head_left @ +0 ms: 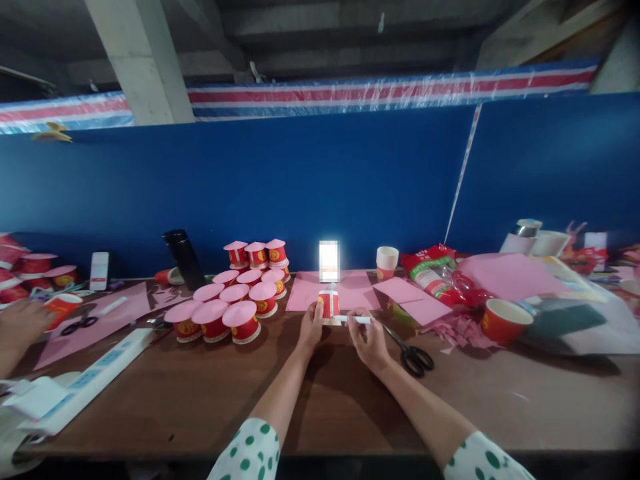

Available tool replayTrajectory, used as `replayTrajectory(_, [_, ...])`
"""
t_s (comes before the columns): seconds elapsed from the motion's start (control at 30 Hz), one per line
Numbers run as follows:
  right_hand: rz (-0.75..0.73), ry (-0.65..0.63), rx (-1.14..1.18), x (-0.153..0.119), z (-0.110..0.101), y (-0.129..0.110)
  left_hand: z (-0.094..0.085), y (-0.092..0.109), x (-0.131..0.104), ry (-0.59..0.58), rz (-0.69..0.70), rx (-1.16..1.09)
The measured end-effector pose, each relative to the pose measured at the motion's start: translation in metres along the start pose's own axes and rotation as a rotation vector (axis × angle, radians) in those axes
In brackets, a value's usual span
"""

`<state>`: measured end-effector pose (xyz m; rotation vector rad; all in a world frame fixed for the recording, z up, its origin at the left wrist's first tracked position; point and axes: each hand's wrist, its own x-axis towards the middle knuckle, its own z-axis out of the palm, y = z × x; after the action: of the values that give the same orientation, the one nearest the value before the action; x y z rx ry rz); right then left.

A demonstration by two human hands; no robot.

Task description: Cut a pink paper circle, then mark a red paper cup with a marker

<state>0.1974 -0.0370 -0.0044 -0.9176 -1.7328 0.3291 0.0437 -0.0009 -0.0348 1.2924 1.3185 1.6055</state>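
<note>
My left hand [312,325] is closed around a small red paper cup [329,303] with a white stripe. In my right hand [367,339] is a white pen-like tube [356,320], held level, its tip at the lower edge of the cup; whether it touches I cannot tell. Black-handled scissors [417,360] lie just to the right of that hand, blades toward it. Behind the cup is a pink paper sheet [303,293], with a bright, blurred upright screen [329,261] at its back.
Left stand several red cups with pink cone tops [242,319], some stacked, and a black bottle [184,259]. A power strip [95,380] lies front left, near another person's hand [20,333]. Right are a red cup [506,321], a snack bag [440,273] and pink scraps [467,331].
</note>
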Motion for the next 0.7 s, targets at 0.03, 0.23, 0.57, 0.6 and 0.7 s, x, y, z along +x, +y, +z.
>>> replayTrajectory(0.03, [-0.002,0.0,-0.003,0.0,0.0002,0.0001,0.0001,-0.0003,0.0001,-0.006,0.002,-0.009])
replayTrajectory(0.23, [-0.005,-0.001,-0.005,0.0003,-0.0001,-0.0006,0.0004,-0.0022,0.0014,-0.005,0.031,-0.01])
replayTrajectory(0.57, [0.005,-0.009,0.003,0.0004,-0.0006,-0.0004,0.0012,-0.0016,0.0011,-0.009,0.022,-0.023])
replayTrajectory(0.6, [0.008,-0.008,0.004,0.0003,-0.0007,-0.0007,0.0011,-0.0013,0.0012,-0.011,0.02,-0.022])
replayTrajectory(0.7, [0.019,-0.013,0.004,0.0001,-0.0008,-0.002,0.0006,-0.0016,0.0018,-0.011,-0.006,-0.011])
